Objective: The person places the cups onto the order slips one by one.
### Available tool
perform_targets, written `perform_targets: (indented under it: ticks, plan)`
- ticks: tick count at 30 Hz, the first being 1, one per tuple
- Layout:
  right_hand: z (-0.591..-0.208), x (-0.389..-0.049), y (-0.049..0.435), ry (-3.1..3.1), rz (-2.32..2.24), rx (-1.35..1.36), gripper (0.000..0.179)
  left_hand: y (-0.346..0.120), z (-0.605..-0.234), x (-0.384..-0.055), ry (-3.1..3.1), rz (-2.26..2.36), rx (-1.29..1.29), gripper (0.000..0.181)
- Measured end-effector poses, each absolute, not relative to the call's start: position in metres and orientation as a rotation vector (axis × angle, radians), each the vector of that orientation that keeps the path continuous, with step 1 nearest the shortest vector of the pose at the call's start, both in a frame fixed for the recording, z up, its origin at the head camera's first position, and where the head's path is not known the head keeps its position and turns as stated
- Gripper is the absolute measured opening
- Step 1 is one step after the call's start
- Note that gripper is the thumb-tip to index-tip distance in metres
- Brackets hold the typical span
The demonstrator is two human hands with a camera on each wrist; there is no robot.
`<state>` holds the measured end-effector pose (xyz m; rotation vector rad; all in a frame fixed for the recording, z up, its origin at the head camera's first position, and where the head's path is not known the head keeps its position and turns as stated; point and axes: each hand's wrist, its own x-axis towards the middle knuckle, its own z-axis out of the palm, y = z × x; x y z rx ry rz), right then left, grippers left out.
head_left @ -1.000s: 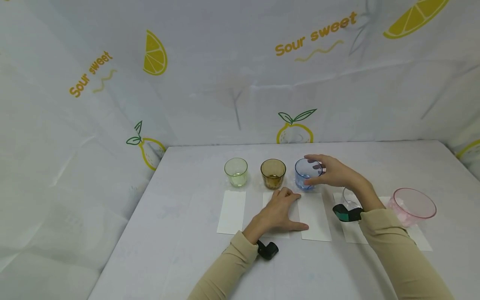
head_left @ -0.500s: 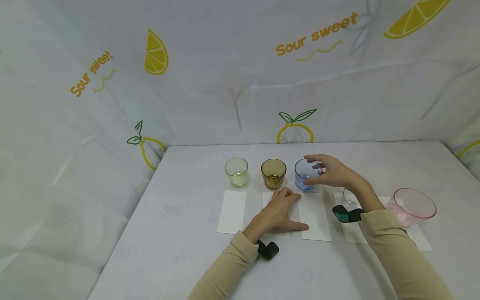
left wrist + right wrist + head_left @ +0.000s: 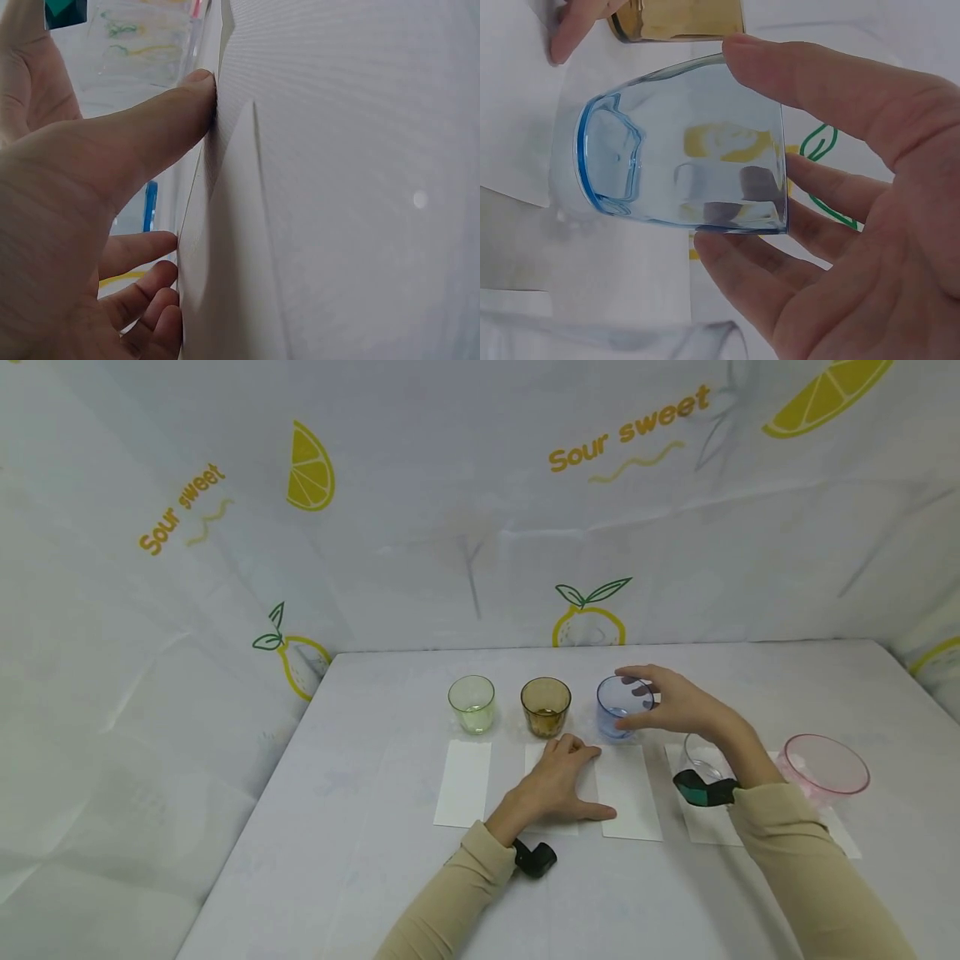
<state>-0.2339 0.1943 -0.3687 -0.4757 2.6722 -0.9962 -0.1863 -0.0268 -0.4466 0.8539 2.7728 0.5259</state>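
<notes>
My right hand point(image 3: 678, 703) grips a blue glass point(image 3: 610, 717) at the back row, thumb on the near side and fingers on the far side close to the rim. In the right wrist view the blue glass point(image 3: 660, 157) lies between thumb and fingers, upright in the head view. Whether its base touches the table I cannot tell. Nearer the front, my left hand point(image 3: 550, 787) rests with thumb and fingers spread over white cards, the thumb tip on one card point(image 3: 628, 802) and the palm over another point(image 3: 537, 760). It holds nothing.
An amber glass point(image 3: 546, 708) and a pale green glass point(image 3: 473, 708) stand left of the blue one. A clear glass point(image 3: 697, 756), partly behind my right wrist, and a pink bowl point(image 3: 825, 768) stand on cards at right. Another card point(image 3: 462, 785) lies at left.
My right hand and the blue glass have shifted slightly to the right, away from the amber glass. My left hand has stayed in place.
</notes>
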Motion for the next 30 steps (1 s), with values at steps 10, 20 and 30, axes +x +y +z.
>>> perform_targets:
  ticks: [10,20,30]
  plan:
    - [-0.363,-0.218,0.198,2.661,-1.027,-0.464,0.086,-0.027,-0.446,-0.188,2.773,0.515,0.87,0.088]
    - [-0.363,-0.195,0.199,2.659,-1.067,-0.56,0.086,-0.027,-0.446,-0.186,2.769,0.523,0.855,0.089]
    - [-0.365,-0.183,0.198,2.672,-1.09,-0.614,0.083,-0.027,-0.447,-0.185,2.777,0.519,0.864,0.089]
